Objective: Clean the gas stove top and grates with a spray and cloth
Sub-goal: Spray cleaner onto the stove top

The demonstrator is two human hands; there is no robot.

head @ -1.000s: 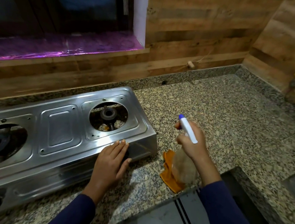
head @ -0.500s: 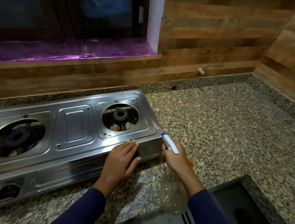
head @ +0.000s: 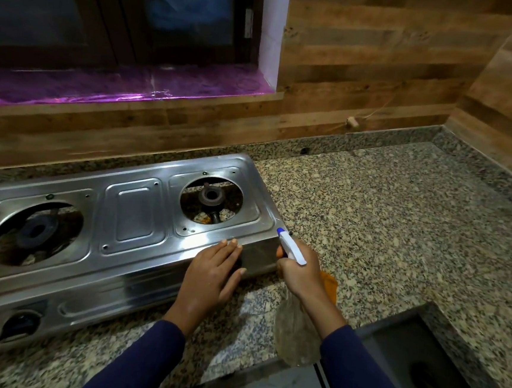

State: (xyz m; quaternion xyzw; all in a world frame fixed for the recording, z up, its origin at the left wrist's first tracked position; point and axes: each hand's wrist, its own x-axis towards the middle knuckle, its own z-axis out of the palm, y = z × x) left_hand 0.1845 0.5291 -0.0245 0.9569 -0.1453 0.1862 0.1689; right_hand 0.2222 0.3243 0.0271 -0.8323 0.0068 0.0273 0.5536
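Nearest the camera, the clear plastic spray bottle with a white trigger head and blue nozzle (head: 292, 249) was gripped in the right hand (head: 302, 270), fingers wrapped round its neck, nozzle aimed at the stove's near right corner. The bottle looked nearly empty, so probably light; its thin wall would dent if squeezed, and the neck under the trigger is judged the sound place to hold it. A crumpled orange cloth (head: 329, 284) lay on the speckled granite countertop (head: 400, 225), partly hidden behind that hand; soft and limp, it can be bunched anywhere.

The left hand (head: 210, 275) lay flat on the front edge of the two-burner stainless-steel gas stove (head: 131, 223), fingers straight and pressed together, apparently steadying it. The polished sheet metal looked slippery and likely to slide. No grates were on the burners. Beyond stood the wood-panelled wall (head: 368, 64).
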